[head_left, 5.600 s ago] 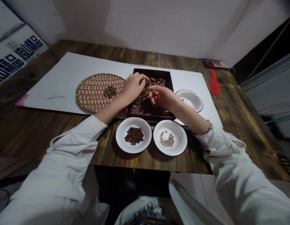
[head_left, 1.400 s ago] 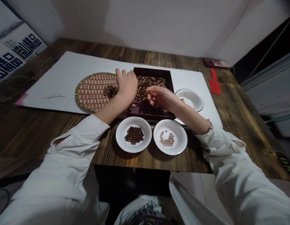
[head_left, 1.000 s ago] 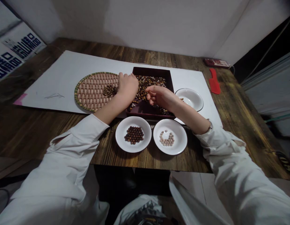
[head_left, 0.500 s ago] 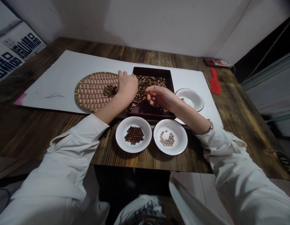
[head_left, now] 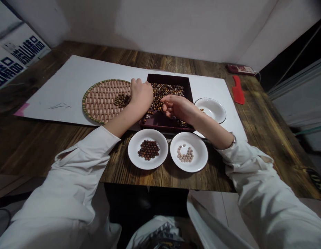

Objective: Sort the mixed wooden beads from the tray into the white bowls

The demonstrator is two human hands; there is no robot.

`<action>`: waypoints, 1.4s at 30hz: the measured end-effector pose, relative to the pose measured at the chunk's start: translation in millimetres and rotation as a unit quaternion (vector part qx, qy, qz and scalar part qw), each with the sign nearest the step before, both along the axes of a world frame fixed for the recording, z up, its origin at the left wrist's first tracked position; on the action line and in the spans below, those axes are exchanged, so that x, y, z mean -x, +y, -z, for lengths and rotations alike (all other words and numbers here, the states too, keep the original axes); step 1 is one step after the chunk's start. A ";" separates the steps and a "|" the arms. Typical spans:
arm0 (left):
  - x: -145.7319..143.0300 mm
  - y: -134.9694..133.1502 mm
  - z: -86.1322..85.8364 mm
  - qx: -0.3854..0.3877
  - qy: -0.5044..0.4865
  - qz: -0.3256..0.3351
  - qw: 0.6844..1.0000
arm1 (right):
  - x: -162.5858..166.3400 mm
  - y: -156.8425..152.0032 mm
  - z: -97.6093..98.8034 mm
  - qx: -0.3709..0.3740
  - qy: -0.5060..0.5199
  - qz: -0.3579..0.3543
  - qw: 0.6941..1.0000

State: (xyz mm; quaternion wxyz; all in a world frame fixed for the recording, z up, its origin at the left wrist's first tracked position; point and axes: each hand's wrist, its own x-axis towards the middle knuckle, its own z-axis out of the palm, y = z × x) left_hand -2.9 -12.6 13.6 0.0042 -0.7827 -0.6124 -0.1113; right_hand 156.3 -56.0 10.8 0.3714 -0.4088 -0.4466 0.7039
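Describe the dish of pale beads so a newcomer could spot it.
On the wooden table, find the maroon box. On its near side sit a left white dish and right white dish. The right one holds pale beads; its neighbour, dark beads.

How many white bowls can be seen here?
3: the near-left bowl with dark beads, the near-right bowl with pale beads, and the far bowl, partly behind the right forearm. That forearm may hide another.

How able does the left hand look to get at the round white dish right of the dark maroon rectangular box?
Probably not directly: the right hand and forearm lie between the left hand and that white dish, partly hiding it.
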 end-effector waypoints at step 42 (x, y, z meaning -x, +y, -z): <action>3.3 1.1 7.4 0.053 0.049 0.036 0.997 | 1.7 -2.4 -3.6 -0.001 -0.015 -0.001 1.000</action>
